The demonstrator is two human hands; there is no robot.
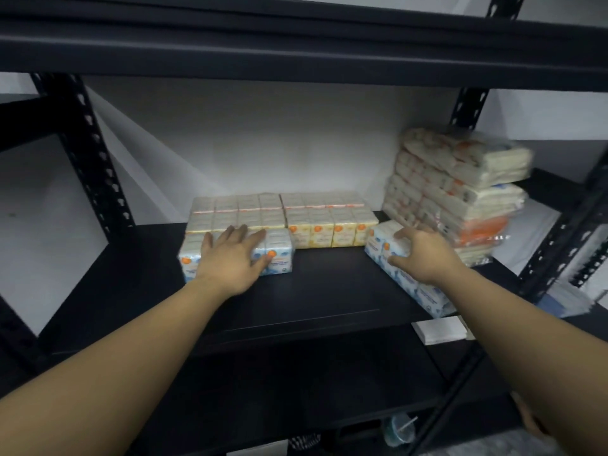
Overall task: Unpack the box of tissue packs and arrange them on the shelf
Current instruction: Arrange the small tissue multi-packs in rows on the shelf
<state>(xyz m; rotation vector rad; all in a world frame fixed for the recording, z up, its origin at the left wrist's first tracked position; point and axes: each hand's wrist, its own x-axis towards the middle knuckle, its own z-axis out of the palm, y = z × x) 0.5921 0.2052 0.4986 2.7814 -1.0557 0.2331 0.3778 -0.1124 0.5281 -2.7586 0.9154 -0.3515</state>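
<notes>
Left hand (232, 258) flat, fingers straight, on blue plastic-wrapped tissue pack (275, 255) (frame centre, black metal shelf (322, 291)); right hand (419, 255) fingers clamped on second blue pack (388, 248).

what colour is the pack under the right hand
White and light blue with an orange dot, seen in the head view: the tissue pack under the right hand.

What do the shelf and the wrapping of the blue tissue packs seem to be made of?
The shelf looks like black painted metal with a matte finish; its uprights have punched holes.

The blue tissue packs seem wrapped in thin printed plastic film, a guess from its faint sheen. The picture is blurred, so this is not certain.
</notes>
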